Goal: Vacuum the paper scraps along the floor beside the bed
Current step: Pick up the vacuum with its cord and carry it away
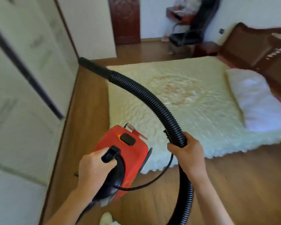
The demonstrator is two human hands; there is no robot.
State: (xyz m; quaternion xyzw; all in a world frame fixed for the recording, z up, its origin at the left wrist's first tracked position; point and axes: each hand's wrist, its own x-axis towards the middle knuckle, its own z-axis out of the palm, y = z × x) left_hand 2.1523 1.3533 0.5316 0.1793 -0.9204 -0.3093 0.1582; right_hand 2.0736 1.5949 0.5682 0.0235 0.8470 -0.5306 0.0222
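Gripping red vacuum [128, 153] handle, left hand [94, 169]; right hand [187, 156] clasping ribbed black hose [146, 95].

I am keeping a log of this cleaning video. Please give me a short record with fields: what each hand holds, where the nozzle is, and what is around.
left hand: left hand grips the black handle of the red vacuum cleaner, carried above the floor
right hand: right hand grips the black hose
nozzle: nozzle raised, pointing toward the far end of the floor strip
bed: bed with cream cover, white pillow at the headboard end
left of strip: pale wardrobe
paper scraps: none clearly visible on the strip; image blurred
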